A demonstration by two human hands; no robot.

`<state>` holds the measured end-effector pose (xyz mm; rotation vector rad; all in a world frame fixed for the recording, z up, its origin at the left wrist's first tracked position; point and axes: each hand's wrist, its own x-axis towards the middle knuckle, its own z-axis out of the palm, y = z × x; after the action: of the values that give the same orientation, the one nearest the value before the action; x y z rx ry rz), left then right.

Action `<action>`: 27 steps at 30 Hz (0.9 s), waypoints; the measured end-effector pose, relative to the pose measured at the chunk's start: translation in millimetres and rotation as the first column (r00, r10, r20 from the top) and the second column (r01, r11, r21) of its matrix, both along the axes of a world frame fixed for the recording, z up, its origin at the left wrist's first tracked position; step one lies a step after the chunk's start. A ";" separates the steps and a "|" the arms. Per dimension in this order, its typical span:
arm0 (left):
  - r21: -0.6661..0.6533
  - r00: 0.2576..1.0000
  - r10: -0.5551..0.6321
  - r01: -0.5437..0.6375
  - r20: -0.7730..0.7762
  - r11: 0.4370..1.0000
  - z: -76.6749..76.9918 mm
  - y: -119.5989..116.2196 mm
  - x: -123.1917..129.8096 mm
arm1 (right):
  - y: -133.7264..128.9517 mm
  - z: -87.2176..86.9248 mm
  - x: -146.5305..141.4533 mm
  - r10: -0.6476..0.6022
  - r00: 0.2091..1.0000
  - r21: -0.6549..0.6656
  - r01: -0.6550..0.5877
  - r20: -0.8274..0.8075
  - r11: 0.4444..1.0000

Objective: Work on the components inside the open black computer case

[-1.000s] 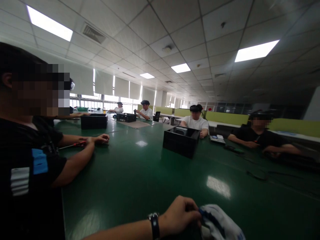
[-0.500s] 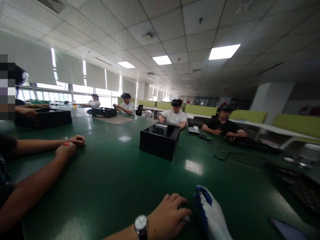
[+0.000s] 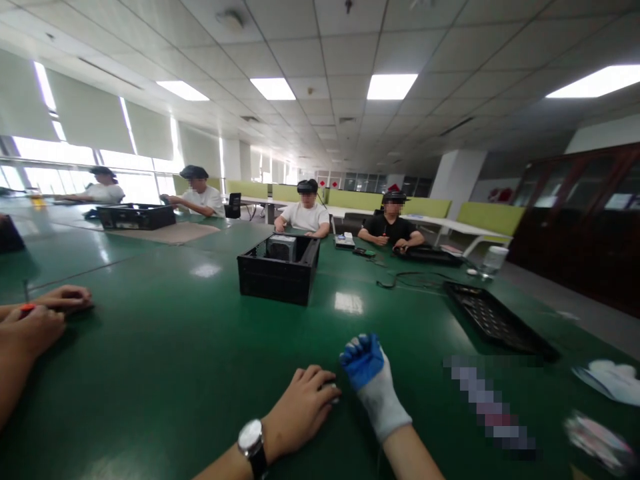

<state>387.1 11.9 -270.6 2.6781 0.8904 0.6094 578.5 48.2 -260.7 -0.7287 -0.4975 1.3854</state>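
My left hand [image 3: 301,408], bare with a wristwatch [image 3: 251,438] on the wrist, rests low over the green table [image 3: 200,373]. Its fingers bend round a small whitish thing, mostly hidden beneath the fingertips. Just to the right, my right hand [image 3: 367,373] wears a white knitted glove with a blue coated palm. The palm faces up towards me with nothing visible in it, and the gloved fingers are half curled. Beyond both hands stands a black computer case [image 3: 274,277] with a metal power supply unit [image 3: 281,248] inside.
A black panel [image 3: 493,317] lies on the right, near a clear bottle [image 3: 494,262] and a cable [image 3: 400,279]. White packaging [image 3: 607,381] sits at the far right. At the left edge are a co-worker's hands [image 3: 37,327] with a red-handled screwdriver. Other people sit across the table.
My view has swung to the right, so the table's things shift left in the picture. The gloved right hand has turned to show its blue palm. My left hand keeps much the same pose.
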 end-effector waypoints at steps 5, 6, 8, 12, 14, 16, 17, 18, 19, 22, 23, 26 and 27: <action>-0.077 0.998 -0.017 0.021 0.054 0.997 -1.6 0.7 -0.9 | -34.2 -1.8 2.6 0.335 0.905 -0.200 -0.289 0.262 0.936; -0.104 0.997 -0.021 0.028 0.074 0.994 -1.9 0.9 -1.8 | -43.5 -3.5 6.3 0.346 0.880 -0.235 -0.280 0.325 0.931; -0.167 0.992 -0.025 0.045 0.123 0.985 -2.5 1.1 -3.8 | -59.3 -5.3 16.8 0.281 0.816 -0.256 -0.169 0.505 0.952; -0.313 0.971 0.050 0.026 0.232 0.949 -6.6 0.3 -2.4 | -75.6 -7.4 32.7 0.055 0.519 -0.081 0.026 0.853 0.996; -0.392 0.954 0.131 -0.016 0.269 0.920 -13.5 -0.7 3.7 | -78.0 -13.1 30.0 0.051 0.321 -0.027 -0.079 0.946 0.997; -0.465 0.935 0.217 -0.066 0.279 0.883 -24.1 -2.2 11.9 | -77.3 -20.3 20.9 0.068 0.104 -0.042 -0.238 0.992 0.970; -0.494 0.927 0.255 -0.091 0.276 0.865 -29.8 -3.4 15.5 | -76.0 -23.1 15.4 0.069 0.024 -0.059 -0.289 0.997 0.956; -0.517 0.919 0.288 -0.114 0.269 0.848 -34.4 -4.9 17.8 | -74.3 -24.6 10.2 0.071 -0.011 -0.071 -0.309 0.997 0.948; -0.533 0.915 0.310 -0.132 0.258 0.835 -37.0 -6.4 18.3 | -72.3 -24.6 6.0 0.075 0.001 -0.071 -0.304 0.997 0.950; -0.543 0.930 0.293 -0.132 0.220 0.829 -19.9 -4.1 6.1 | -67.0 -17.2 2.0 0.088 0.088 -0.063 -0.258 0.992 0.964; -0.491 0.947 0.260 -0.139 0.188 0.860 -3.4 2.9 -1.8 | -65.9 -13.9 3.4 0.094 0.109 -0.065 -0.248 0.990 0.967; -0.125 0.968 0.246 -0.240 0.039 0.963 70.9 55.8 -28.3 | -63.9 -8.5 10.3 0.129 0.139 -0.089 -0.259 0.982 0.962; -0.041 0.952 0.303 -0.302 0.042 0.952 98.1 83.2 -36.0 | -62.9 -9.6 12.2 0.140 0.137 -0.095 -0.292 0.981 0.952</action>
<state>351.1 95.1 -172.5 2.5032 1.2992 0.7118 590.7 -14.7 -270.3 -1.5065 -1.8213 0.9044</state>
